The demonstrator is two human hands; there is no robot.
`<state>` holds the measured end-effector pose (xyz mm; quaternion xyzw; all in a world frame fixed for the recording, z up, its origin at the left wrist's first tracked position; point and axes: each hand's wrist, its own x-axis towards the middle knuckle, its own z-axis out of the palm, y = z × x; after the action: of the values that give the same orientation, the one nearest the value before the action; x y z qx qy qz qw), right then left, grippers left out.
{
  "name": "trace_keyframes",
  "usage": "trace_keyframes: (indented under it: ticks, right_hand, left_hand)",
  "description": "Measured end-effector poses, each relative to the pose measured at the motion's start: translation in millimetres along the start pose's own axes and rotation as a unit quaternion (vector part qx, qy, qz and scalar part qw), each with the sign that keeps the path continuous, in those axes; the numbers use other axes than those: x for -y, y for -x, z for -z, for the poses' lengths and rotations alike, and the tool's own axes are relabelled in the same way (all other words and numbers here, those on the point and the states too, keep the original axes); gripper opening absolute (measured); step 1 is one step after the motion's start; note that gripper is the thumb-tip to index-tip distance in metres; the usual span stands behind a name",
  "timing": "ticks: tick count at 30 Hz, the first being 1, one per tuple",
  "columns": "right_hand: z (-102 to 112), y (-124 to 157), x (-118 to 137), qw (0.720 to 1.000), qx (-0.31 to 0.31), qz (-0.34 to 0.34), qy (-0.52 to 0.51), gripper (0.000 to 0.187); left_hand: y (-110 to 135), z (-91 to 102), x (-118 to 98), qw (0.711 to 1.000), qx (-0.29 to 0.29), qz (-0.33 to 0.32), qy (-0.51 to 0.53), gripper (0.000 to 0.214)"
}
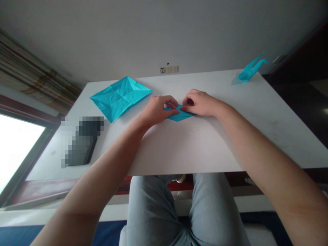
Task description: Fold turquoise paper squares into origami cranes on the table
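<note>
A small folded piece of blue origami paper [178, 117] lies on the white table between my hands. My left hand [162, 107] grips its left side, the thumb laid across the top and the fingers curled. From the right, my right hand [200, 103] pinches the paper near its middle with thumb and fingertips. Parts of the folds are hidden under the fingers. To the left, an unfolded sheet of creased blue paper [120, 96] rests flat. A finished blue paper crane [251, 71] stands at the table's far right corner.
On the left of the white table [187, 147] lies a dark flat object [83, 143], partly pixelated. Wall sockets [169, 69] sit just beyond the back edge. My legs [153, 208] are under the front edge. A window [20, 143] and a curtain [36, 71] are at the left.
</note>
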<state>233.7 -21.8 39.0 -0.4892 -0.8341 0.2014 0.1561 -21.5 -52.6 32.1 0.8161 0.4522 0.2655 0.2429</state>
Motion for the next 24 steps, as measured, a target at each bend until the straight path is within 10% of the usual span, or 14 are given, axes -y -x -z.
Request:
trace_keyframes:
  ticks: [10, 24]
  right_hand:
    - [3.8, 3.1, 2.3, 0.993, 0.041, 0.007, -0.111, 0.03]
    - [18.8, 9.4, 17.8, 0.977, -0.057, 0.087, -0.187, 0.04]
  left_hand:
    - [-1.2, -6.6, 17.7, 0.999, -0.047, 0.019, -0.003, 0.076]
    - [-1.4, 12.5, -1.4, 0.999, 0.002, 0.04, -0.019, 0.042]
